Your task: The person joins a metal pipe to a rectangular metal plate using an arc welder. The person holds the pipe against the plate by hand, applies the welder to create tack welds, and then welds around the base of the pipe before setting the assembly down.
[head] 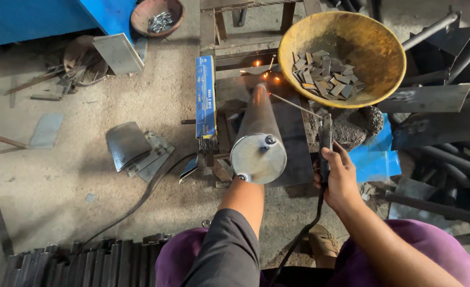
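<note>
A grey steel pipe [257,127] with a capped round end lies lengthwise on a dark metal plate [293,143]. My left forearm runs up under the cap; the left hand itself is hidden behind the pipe, so its grip cannot be seen. My right hand [337,178] is closed around a black welding electrode holder [325,139]. A thin rod [294,105] reaches from the holder to the pipe's far end, where orange sparks [264,74] glow.
A yellow pan [375,40] of small metal pieces sits at upper right. A blue electrode box [205,95] lies left of the pipe. Scrap sheets [136,149], a black cable [139,202], a brown bowl [158,16], dark bars [437,154] and ribbed bars [86,263] surround me.
</note>
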